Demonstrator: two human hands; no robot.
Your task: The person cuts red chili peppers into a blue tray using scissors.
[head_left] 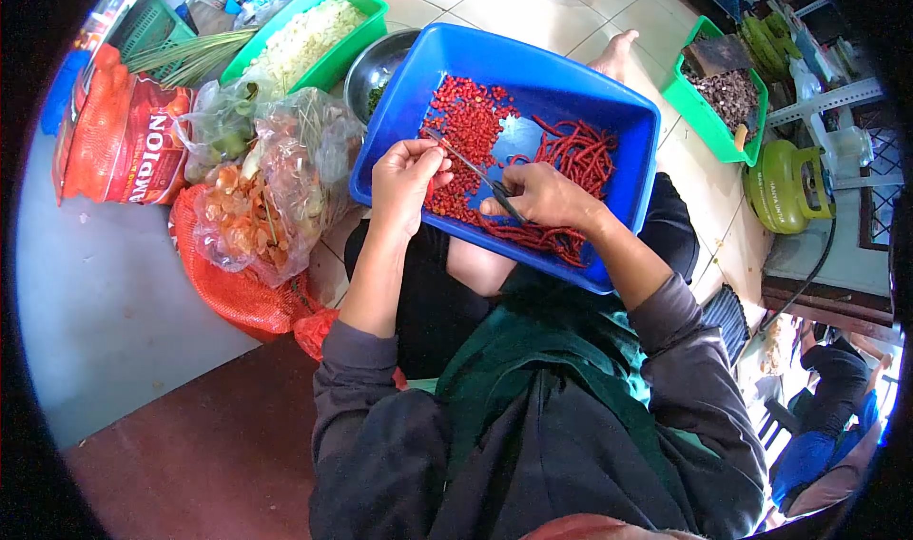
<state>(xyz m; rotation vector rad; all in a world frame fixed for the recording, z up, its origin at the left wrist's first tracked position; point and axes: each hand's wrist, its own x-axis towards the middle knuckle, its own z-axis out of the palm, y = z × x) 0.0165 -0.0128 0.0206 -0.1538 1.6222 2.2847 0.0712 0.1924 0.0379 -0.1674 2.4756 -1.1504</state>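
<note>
Between pinched left fingers (433, 156), a partly hidden red chili (430, 188); within curled right fingers (523, 181), black-handled scissors (501, 196); below, in a blue tub (533, 72), slender, wrinkled chilies (576, 156) beside small bright-red pieces (470, 112).

"AMPION" on sack (143, 136), "HANYA UNTUK" on cylinder (791, 190)

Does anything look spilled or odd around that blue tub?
Nothing stands out: the cut chilies and whole chilies lie inside the blue tub, and I see no spill on the visible floor tiles nearby.
</note>
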